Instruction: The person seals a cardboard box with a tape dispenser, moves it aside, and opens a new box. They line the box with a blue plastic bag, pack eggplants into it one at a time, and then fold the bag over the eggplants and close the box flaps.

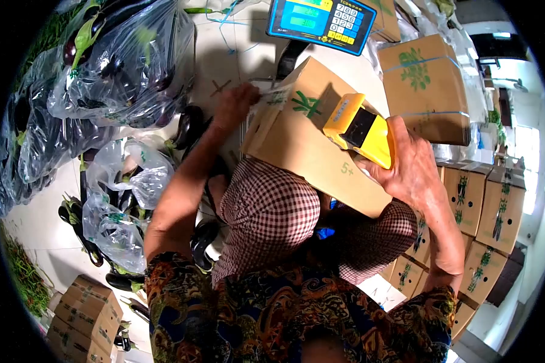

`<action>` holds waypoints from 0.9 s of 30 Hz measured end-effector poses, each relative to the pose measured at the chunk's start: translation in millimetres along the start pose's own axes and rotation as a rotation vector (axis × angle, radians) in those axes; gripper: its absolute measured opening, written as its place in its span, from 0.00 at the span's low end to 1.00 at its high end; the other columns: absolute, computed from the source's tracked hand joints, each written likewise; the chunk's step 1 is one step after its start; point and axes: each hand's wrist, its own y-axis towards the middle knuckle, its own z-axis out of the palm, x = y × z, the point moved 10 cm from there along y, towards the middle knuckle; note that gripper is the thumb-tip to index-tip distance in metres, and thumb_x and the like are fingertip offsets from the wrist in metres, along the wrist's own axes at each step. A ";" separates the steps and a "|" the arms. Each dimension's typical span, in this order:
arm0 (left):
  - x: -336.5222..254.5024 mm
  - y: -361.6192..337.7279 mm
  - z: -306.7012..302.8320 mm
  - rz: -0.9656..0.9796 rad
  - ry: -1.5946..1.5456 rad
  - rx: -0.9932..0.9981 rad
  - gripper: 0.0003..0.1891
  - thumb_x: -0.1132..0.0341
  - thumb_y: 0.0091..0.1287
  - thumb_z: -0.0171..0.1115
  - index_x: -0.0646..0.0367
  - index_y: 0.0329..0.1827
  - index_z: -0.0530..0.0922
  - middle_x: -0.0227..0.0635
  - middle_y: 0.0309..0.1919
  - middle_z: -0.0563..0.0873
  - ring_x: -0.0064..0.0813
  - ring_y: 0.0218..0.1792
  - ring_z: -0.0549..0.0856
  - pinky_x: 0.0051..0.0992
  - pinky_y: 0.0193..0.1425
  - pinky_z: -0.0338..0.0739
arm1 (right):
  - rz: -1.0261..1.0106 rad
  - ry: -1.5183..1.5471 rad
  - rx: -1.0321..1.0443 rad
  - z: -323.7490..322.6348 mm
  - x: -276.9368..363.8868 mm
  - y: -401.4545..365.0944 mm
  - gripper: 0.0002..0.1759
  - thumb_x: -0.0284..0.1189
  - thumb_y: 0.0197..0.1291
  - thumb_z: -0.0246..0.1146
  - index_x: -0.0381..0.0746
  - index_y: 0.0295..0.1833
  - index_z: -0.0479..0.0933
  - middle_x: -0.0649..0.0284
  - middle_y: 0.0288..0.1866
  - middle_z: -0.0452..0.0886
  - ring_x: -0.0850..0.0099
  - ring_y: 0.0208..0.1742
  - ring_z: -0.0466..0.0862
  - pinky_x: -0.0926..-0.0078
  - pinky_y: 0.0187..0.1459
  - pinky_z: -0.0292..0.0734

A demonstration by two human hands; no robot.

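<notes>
A brown cardboard box with green printing and "5+" on it lies tilted across my knees. My right hand is wrapped round a yellow tape dispenser, which rests against the box's upper side. At the box's far left edge, the fingers of my left hand are closed on a clear strip of tape that runs onto the cardboard. My left fingertips are partly blurred. Part of the dispenser is hidden behind my right hand.
A weighing scale display stands beyond the box. Another strapped carton sits at the upper right, with stacked cartons below it. Plastic bags of eggplants and loose eggplants lie on the left. More cartons stand at the lower left.
</notes>
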 end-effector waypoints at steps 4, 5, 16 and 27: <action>-3.6 -6.8 39.4 -0.185 -0.017 0.205 0.06 0.64 0.67 0.54 0.56 0.39 0.76 0.41 0.34 0.80 0.47 0.35 0.82 0.42 0.36 0.75 | -0.002 0.000 -0.001 1.2 3.8 5.5 0.33 0.39 0.46 0.73 0.33 0.50 0.63 0.44 0.28 0.80 0.44 0.30 0.82 0.54 0.35 0.78; 1.4 -6.4 46.1 -0.250 -0.005 0.287 0.06 0.65 0.67 0.53 0.55 0.40 0.77 0.40 0.36 0.80 0.47 0.36 0.82 0.42 0.37 0.76 | 0.011 0.011 0.009 3.1 1.4 6.6 0.33 0.38 0.46 0.73 0.33 0.50 0.64 0.45 0.28 0.80 0.45 0.30 0.82 0.54 0.35 0.78; 40.6 -53.1 82.8 -0.569 0.011 0.673 0.18 0.54 0.71 0.48 0.58 0.55 0.70 0.50 0.37 0.84 0.54 0.38 0.83 0.48 0.41 0.76 | -0.029 0.050 -0.012 -1.7 12.3 10.9 0.31 0.37 0.46 0.72 0.32 0.50 0.66 0.46 0.29 0.82 0.48 0.31 0.84 0.57 0.35 0.80; -3.8 34.4 67.0 -0.348 -0.641 0.127 0.27 0.46 0.72 0.42 0.64 0.57 0.72 0.52 0.50 0.80 0.46 0.53 0.80 0.37 0.56 0.72 | 0.055 0.072 0.032 5.6 5.0 14.2 0.32 0.38 0.45 0.72 0.33 0.50 0.67 0.43 0.28 0.81 0.46 0.32 0.83 0.56 0.37 0.79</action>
